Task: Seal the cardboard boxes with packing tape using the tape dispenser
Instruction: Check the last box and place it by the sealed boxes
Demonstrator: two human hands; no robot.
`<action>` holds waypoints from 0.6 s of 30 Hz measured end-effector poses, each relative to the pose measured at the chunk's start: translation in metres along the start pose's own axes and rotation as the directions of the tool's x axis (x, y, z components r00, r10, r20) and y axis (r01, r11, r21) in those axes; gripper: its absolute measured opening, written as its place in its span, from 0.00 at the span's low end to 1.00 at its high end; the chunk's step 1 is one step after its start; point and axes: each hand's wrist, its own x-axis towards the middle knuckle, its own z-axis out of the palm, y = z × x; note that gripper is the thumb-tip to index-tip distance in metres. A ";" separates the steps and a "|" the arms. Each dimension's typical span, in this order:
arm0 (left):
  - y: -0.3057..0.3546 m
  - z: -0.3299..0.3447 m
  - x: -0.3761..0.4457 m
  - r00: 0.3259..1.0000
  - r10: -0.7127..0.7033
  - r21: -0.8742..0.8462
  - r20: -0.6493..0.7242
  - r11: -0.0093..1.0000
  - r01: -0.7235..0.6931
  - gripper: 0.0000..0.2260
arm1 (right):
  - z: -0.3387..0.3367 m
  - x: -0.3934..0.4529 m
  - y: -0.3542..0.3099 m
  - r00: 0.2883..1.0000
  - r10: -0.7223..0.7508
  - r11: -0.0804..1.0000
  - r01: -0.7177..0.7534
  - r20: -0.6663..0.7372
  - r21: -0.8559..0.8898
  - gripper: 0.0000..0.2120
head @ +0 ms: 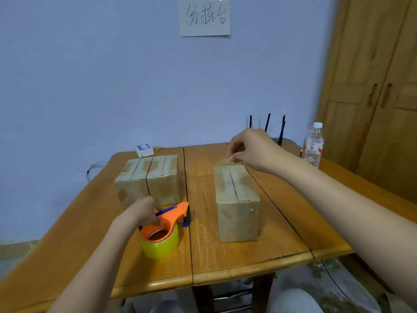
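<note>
Three cardboard boxes (234,199) (flaps closed, contents hidden).

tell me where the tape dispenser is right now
In the head view the tape dispenser sits on the table left of centre, gripped by the left hand, just in front of two boxes.

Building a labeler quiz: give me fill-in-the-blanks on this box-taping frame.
1. The left hand grips the orange plastic tape dispenser, loaded with a ____ tape roll.
2. ____ cardboard boxes stand on the wooden table.
3. The right hand pinches at the lone cardboard box's ____ end.

Missing: yellow; three; far
</note>
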 end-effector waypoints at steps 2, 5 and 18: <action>0.009 -0.015 -0.003 0.994 0.008 -0.012 -0.105 1.000 -0.009 0.20 | 0.006 0.000 -0.001 0.999 -0.035 0.999 0.034 -0.018 -0.003 0.03; 0.048 -0.051 -0.028 0.909 0.048 -0.290 -0.415 0.940 -0.182 0.12 | 0.013 -0.002 -0.005 0.999 -0.019 0.996 0.023 -0.047 0.084 0.06; 0.141 -0.065 -0.082 0.806 -0.001 -0.705 -0.592 0.486 -0.517 0.08 | 0.034 -0.020 -0.013 0.915 0.374 0.554 -0.352 0.152 0.754 0.07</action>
